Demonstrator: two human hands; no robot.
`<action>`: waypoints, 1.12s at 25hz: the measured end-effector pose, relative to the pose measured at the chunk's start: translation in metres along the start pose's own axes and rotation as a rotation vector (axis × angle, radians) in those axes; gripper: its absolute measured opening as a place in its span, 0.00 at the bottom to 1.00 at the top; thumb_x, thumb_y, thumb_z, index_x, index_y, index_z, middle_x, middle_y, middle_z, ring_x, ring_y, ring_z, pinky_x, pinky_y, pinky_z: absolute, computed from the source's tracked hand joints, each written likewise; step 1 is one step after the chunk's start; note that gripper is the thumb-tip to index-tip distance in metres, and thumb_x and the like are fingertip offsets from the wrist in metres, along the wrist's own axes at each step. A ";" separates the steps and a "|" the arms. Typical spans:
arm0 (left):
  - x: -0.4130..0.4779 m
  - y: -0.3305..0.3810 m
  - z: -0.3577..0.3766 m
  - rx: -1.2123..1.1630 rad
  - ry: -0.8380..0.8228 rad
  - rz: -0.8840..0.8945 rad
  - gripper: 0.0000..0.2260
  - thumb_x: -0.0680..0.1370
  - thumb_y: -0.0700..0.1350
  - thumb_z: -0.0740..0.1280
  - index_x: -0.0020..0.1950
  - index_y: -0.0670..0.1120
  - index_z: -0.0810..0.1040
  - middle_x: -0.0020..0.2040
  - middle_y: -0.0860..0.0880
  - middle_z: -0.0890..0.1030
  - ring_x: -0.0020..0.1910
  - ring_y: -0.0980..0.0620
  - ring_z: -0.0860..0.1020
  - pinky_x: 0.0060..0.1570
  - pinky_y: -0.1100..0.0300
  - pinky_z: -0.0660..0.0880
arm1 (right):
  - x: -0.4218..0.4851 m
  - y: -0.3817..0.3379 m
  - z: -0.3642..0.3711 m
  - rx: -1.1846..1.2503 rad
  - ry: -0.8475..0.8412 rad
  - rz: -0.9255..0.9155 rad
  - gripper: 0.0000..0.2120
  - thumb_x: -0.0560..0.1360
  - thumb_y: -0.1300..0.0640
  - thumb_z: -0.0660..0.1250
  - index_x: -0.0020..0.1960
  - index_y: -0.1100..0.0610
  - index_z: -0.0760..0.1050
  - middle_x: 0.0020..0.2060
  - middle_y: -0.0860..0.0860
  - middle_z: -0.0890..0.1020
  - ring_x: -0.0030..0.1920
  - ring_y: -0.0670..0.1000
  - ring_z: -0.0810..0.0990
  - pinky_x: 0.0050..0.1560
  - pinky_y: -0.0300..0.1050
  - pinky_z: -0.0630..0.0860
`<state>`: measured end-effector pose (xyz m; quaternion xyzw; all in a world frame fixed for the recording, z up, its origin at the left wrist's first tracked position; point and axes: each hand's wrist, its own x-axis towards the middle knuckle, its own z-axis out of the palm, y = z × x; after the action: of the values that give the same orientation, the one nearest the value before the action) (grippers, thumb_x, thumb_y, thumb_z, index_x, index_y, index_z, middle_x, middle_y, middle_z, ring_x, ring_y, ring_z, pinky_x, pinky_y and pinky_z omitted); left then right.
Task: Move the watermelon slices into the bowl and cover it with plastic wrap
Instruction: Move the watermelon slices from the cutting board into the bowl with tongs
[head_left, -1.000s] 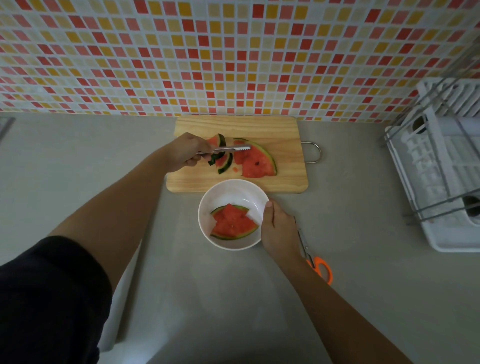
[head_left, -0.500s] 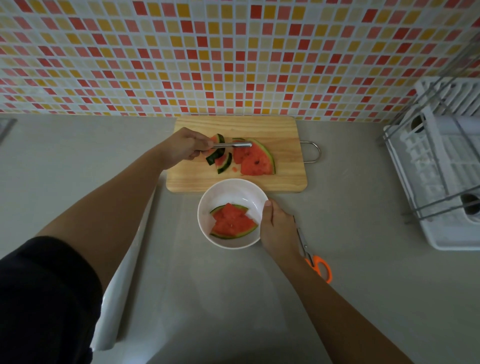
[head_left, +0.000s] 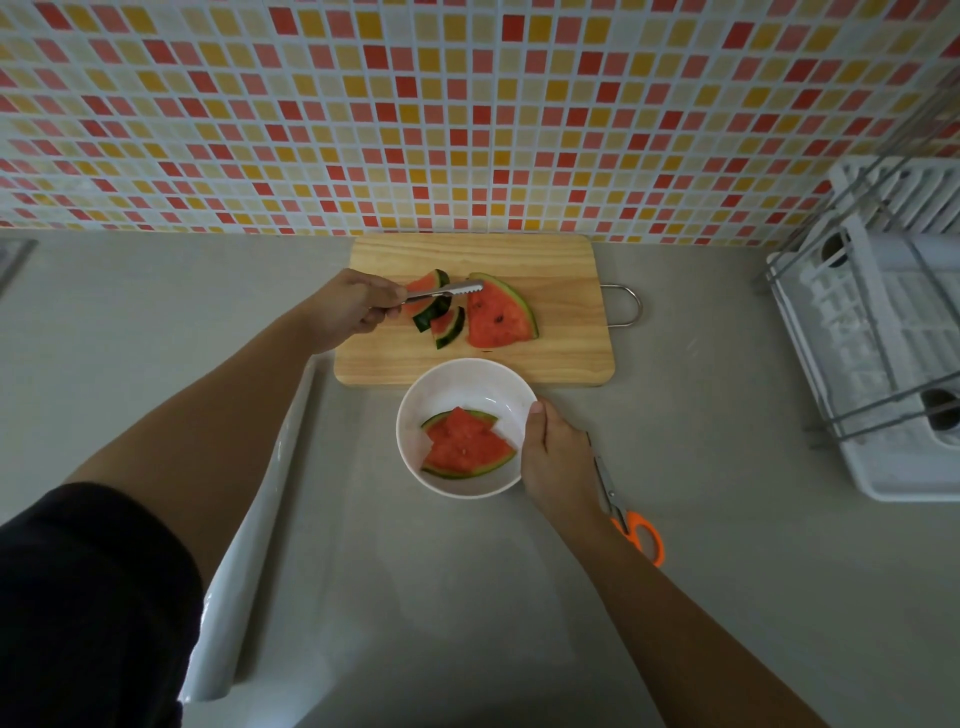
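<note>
The wooden cutting board (head_left: 563, 358) is showing a pale, matt grain, the metal tongs (head_left: 449, 291) are gleaming, and the white bowl (head_left: 467, 384) is catching glossy highlights on its smooth wall. The plastic wrap roll (head_left: 249, 545) is shining slick against the matt grey counter (head_left: 727, 519); the scissors (head_left: 618, 512) are pairing metal blades with orange plastic handles.
</note>
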<state>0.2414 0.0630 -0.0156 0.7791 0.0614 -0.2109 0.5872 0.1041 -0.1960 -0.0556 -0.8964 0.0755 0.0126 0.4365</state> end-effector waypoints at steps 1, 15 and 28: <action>0.000 0.000 0.000 -0.026 0.003 -0.001 0.08 0.78 0.41 0.64 0.42 0.38 0.78 0.34 0.46 0.71 0.26 0.56 0.63 0.26 0.66 0.59 | 0.000 0.000 0.000 -0.001 -0.001 0.008 0.16 0.80 0.51 0.50 0.43 0.55 0.73 0.34 0.46 0.75 0.36 0.49 0.74 0.37 0.41 0.64; -0.062 -0.007 -0.032 -0.165 -0.206 -0.146 0.07 0.74 0.40 0.64 0.44 0.36 0.79 0.32 0.47 0.70 0.23 0.60 0.61 0.23 0.69 0.56 | 0.003 0.002 0.002 0.021 0.046 0.031 0.20 0.81 0.53 0.50 0.44 0.62 0.76 0.42 0.62 0.82 0.45 0.61 0.79 0.39 0.44 0.63; -0.094 0.046 0.016 0.790 -0.097 -0.037 0.12 0.77 0.48 0.66 0.33 0.51 0.78 0.31 0.57 0.79 0.34 0.59 0.75 0.35 0.67 0.66 | 0.002 -0.002 0.000 0.010 0.035 0.027 0.21 0.81 0.53 0.49 0.43 0.63 0.75 0.42 0.63 0.81 0.45 0.62 0.78 0.39 0.46 0.64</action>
<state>0.1682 0.0484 0.0593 0.9328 -0.0382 -0.2653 0.2408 0.1061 -0.1949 -0.0548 -0.8932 0.0955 0.0022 0.4395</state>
